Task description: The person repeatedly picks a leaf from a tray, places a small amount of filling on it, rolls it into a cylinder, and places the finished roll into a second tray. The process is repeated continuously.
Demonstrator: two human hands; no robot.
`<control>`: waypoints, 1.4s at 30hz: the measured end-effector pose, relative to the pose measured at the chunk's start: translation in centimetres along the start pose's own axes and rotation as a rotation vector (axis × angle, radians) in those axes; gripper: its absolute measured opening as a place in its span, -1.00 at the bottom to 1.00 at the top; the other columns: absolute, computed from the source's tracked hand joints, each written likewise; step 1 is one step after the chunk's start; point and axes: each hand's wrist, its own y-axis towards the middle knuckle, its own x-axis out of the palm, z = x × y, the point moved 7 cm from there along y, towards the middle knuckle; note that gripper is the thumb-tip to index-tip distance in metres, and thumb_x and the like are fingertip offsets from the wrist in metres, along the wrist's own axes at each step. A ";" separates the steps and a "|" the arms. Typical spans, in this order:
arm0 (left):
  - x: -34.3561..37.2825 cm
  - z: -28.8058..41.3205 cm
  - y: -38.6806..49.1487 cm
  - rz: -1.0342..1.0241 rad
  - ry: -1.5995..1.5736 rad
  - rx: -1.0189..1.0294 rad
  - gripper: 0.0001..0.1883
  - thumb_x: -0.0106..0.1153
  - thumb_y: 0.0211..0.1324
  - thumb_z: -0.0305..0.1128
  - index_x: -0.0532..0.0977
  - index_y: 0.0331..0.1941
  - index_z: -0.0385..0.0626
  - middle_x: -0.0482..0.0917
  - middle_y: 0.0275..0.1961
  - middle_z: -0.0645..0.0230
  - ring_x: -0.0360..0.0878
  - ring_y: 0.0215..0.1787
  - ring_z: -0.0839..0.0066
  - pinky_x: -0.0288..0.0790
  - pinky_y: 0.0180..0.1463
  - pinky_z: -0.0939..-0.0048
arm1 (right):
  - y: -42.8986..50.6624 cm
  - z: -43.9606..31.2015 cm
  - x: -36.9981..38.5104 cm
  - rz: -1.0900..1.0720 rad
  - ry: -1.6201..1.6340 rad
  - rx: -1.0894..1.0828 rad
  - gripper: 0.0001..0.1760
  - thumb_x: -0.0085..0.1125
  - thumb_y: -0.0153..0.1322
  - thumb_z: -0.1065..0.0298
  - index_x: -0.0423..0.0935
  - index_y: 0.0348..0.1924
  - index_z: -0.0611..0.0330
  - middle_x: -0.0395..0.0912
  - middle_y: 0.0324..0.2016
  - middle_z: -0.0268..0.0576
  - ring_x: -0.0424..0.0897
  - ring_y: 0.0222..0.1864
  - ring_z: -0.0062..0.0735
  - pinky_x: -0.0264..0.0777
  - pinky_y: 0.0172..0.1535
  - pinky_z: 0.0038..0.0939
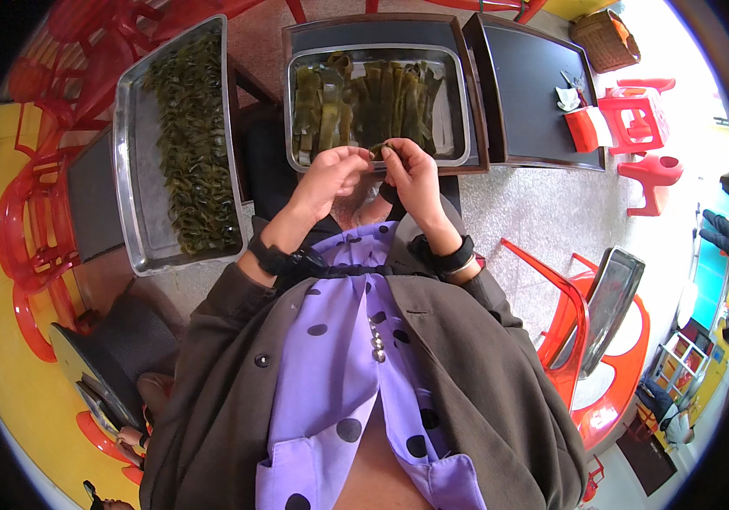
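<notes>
In front of my body, both hands meet over the near rim of a metal tray [452,137] that holds flat green kelp strips [396,102]. A small dark piece of kelp [376,151] is between my fingertips. My right hand [412,178] pinches it between thumb and forefinger. The fingertips of my left hand [331,182] grip its other end, partly hidden by the fingers. To the left, a larger metal tray [141,191] carries tight rows of small knotted kelp pieces [195,153] along its right half.
A dark table [536,83] at the right bears a red-and-white packet [587,129]. Red plastic stools [635,118] stand beyond it. An upright tray [613,306] leans on a red chair [568,325]. Another person's hand [130,440] shows at lower left, near a round container [93,382].
</notes>
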 end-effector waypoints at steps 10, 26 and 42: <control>0.6 0.3 0.0 0.077 -0.061 0.047 -0.83 0.07 0.42 -0.37 0.49 -0.09 -0.24 0.54 -0.30 0.43 0.24 -0.54 0.83 0.08 -0.61 0.73 | -0.2 -0.6 0.5 -0.002 -0.041 -0.061 -0.86 0.14 0.56 0.43 0.55 -0.09 0.32 0.45 -0.52 -0.45 0.36 -0.53 -0.78 0.27 -0.47 -0.65; 0.2 1.8 0.3 0.247 0.281 0.362 -0.89 0.24 0.31 -0.47 0.54 -0.17 -0.23 0.58 -0.41 0.52 0.35 -0.51 0.84 0.19 -0.52 0.75 | 0.3 0.8 0.3 -0.049 0.346 0.137 -0.83 0.13 0.57 0.35 0.56 -0.11 0.29 0.47 -0.53 -0.44 0.40 -0.49 -0.71 0.30 -0.37 -0.63; 0.2 2.1 0.3 0.141 0.594 0.183 -0.78 0.28 0.29 -0.43 0.63 -0.07 -0.34 0.72 -0.24 0.36 0.60 -0.28 0.73 0.47 -0.20 0.63 | 0.1 -0.7 -0.1 0.072 -0.018 -0.116 -0.86 0.19 0.52 0.46 0.62 -0.12 0.33 0.58 -0.46 -0.40 0.46 -0.43 -0.75 0.36 -0.35 -0.65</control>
